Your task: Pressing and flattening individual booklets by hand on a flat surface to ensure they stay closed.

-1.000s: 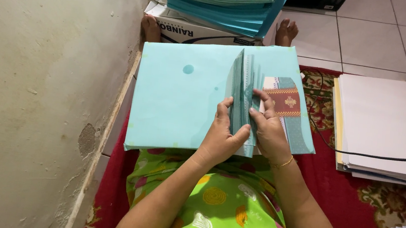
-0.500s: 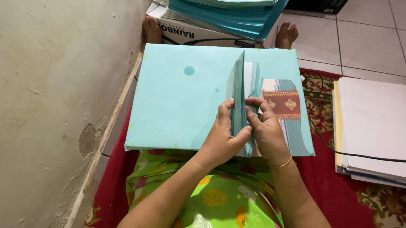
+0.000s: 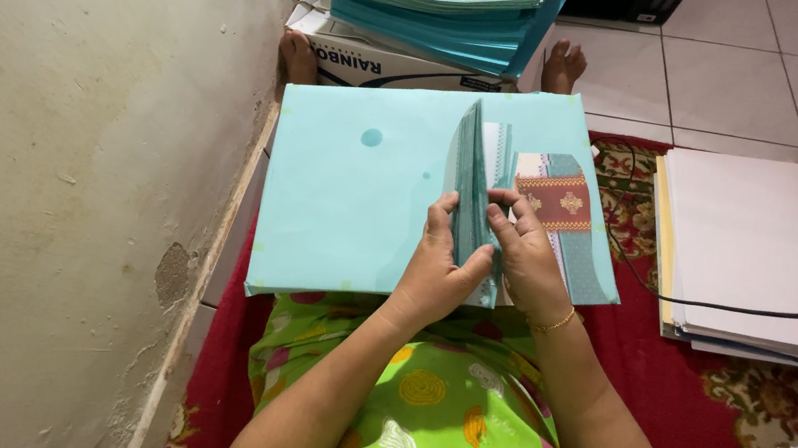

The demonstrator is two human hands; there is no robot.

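There is a single view, from a camera worn on the person's head. It looks steeply down over the lap, facing forward toward the tiled floor (image 3: 721, 70). It sits close: the light-blue folder (image 3: 353, 190) fills the middle of the frame, with the forearms entering from the bottom edge below it. Left of the folder a plaster wall (image 3: 78, 171) takes up about a third of the picture. Right of the folder a stack of white paper (image 3: 763, 242) is cut by the frame edge; beyond the folder a cardboard box (image 3: 377, 59) reaches the top edge.
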